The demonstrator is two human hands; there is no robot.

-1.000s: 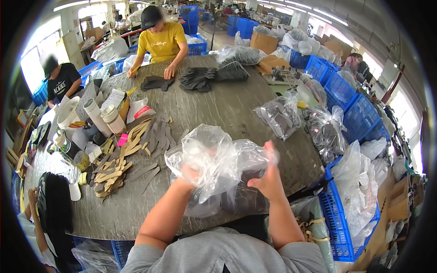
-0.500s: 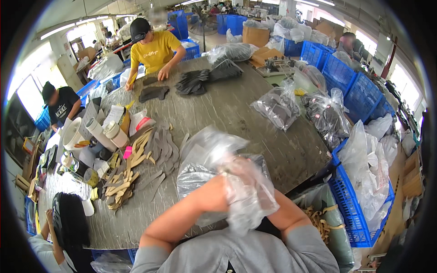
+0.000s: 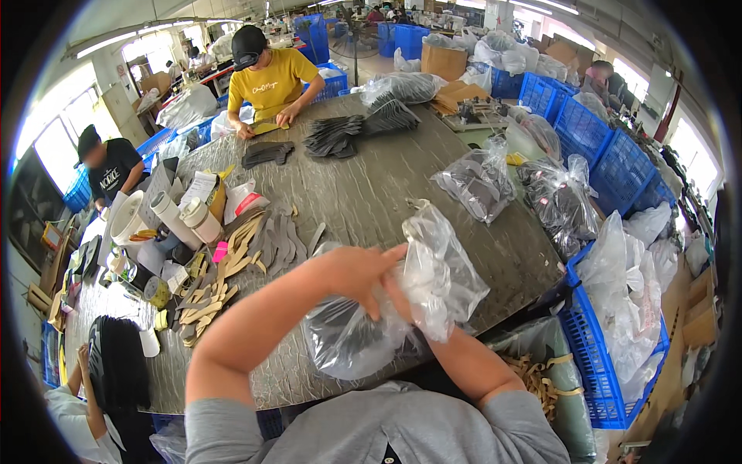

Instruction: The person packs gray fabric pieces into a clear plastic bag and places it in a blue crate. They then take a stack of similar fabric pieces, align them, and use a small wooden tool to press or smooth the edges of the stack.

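Note:
A clear plastic bag [image 3: 344,340] with dark flat pieces inside lies on the table in front of me. Its gathered upper part [image 3: 440,267] flares out to the right, crumpled and whitish. My right hand [image 3: 399,300] is closed around the bag's bunched neck, its fingers partly covered by the film. My left hand [image 3: 357,277] reaches across from the left, over the bag and beside my right hand. Its fingers are stretched and apart, with the tips close to the plastic; whether they touch it I cannot tell.
Left of the bag lie grey and tan cut strips [image 3: 224,282], near bottles [image 3: 201,220] and a white tub [image 3: 130,216]. Filled bags [image 3: 475,185] sit at the right. A blue crate [image 3: 603,379] stands off the table's right edge. A co-worker in yellow [image 3: 270,85] handles pieces opposite.
The blurred plastic has swung right and now shows a gathered top. My left hand has come off the bundle and spread its fingers. The co-worker opposite has lifted a piece.

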